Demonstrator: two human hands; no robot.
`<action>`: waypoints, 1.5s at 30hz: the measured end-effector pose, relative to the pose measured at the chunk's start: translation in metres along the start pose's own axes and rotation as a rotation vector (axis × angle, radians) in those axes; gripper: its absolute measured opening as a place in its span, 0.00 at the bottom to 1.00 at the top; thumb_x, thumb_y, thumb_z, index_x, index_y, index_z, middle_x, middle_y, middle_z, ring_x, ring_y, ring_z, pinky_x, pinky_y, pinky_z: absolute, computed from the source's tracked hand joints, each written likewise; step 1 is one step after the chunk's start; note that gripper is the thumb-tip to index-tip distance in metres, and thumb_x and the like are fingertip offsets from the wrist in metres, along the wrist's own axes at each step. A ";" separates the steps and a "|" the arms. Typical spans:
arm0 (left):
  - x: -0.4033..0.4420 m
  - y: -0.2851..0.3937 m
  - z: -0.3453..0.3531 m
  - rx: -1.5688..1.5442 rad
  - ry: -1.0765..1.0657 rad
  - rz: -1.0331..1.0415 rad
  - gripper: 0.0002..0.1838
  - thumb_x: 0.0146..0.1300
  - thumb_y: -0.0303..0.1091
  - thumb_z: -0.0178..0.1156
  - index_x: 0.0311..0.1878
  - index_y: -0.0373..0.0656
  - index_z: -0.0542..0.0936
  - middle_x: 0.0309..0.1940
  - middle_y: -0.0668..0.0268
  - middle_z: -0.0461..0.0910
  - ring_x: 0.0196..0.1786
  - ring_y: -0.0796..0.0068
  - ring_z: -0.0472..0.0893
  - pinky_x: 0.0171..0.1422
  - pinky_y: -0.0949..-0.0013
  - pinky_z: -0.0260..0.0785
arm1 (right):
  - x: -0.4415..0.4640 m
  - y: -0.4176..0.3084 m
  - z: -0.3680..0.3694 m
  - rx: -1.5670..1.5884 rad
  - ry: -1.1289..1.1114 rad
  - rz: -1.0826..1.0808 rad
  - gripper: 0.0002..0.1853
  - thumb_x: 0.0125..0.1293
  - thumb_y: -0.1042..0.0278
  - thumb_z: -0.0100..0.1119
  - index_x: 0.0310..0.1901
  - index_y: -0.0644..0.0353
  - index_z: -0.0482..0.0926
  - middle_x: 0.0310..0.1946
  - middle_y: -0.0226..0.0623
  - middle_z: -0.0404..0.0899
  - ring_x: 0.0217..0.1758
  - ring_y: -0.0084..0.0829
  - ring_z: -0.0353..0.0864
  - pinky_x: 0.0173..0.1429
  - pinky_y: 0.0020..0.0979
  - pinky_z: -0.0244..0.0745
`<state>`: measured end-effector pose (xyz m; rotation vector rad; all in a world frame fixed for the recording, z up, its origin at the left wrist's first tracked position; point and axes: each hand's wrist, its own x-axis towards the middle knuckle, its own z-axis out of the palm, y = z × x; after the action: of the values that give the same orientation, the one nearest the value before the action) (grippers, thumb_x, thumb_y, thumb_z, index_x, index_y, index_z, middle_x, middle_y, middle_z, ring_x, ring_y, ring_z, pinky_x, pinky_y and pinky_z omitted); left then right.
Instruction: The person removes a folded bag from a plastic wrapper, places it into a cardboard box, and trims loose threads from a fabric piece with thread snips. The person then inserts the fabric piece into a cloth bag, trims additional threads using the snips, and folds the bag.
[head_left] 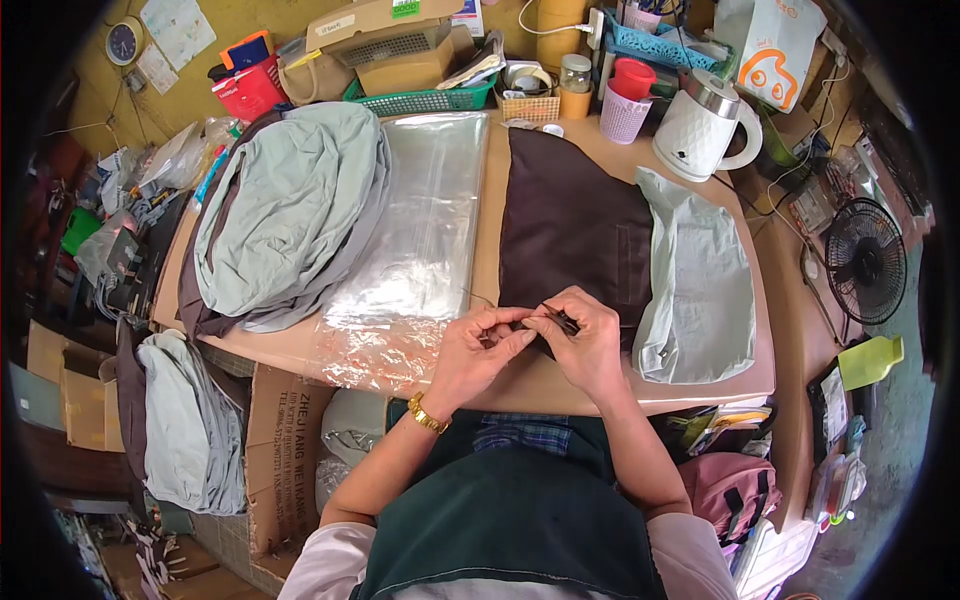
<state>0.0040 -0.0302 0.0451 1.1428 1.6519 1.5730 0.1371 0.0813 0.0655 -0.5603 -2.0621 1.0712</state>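
Note:
Both of my hands meet at the near edge of a dark brown cloth piece (570, 220), which lies on the table with a stitched slit on its right side. My left hand (475, 350) pinches the cloth's near corner between thumb and fingertips. Close against it, my right hand (582, 340) is closed, its fingertips at the same edge. A small dark item shows between the right fingers; whether it is a tool or folded cloth I cannot tell. A pale grey-green cloth piece (697, 285) lies to the right, touching the brown one.
Left of my hands are clear plastic bags (425, 200) and a pile of pale green and brown cloth pieces (290, 210). Along the back stand a white kettle (695, 125), a lilac cup (625, 115) and a green basket (430, 98). A black fan (866, 262) stands at right.

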 end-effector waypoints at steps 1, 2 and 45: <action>-0.001 0.005 -0.001 -0.062 -0.008 -0.058 0.07 0.64 0.29 0.67 0.42 0.38 0.85 0.30 0.72 0.78 0.30 0.86 0.79 0.32 0.81 0.71 | 0.000 -0.002 0.001 0.001 0.001 0.000 0.08 0.55 0.78 0.70 0.36 0.67 0.82 0.30 0.37 0.80 0.27 0.27 0.79 0.32 0.26 0.72; -0.002 0.007 -0.001 -0.125 -0.015 -0.117 0.06 0.64 0.29 0.67 0.42 0.39 0.86 0.30 0.72 0.78 0.31 0.86 0.79 0.32 0.81 0.71 | -0.001 -0.004 0.003 0.002 0.039 -0.029 0.07 0.56 0.78 0.70 0.35 0.67 0.82 0.30 0.37 0.80 0.27 0.28 0.79 0.32 0.27 0.72; -0.010 -0.004 0.001 -0.861 -0.072 -0.397 0.06 0.66 0.30 0.65 0.43 0.39 0.83 0.32 0.70 0.83 0.30 0.85 0.79 0.35 0.82 0.71 | -0.014 0.012 -0.002 0.494 -0.086 0.173 0.10 0.60 0.76 0.68 0.41 0.67 0.79 0.37 0.33 0.73 0.39 0.22 0.77 0.45 0.24 0.74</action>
<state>0.0090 -0.0377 0.0398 0.3818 0.8878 1.6683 0.1478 0.0795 0.0506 -0.4479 -1.7446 1.6646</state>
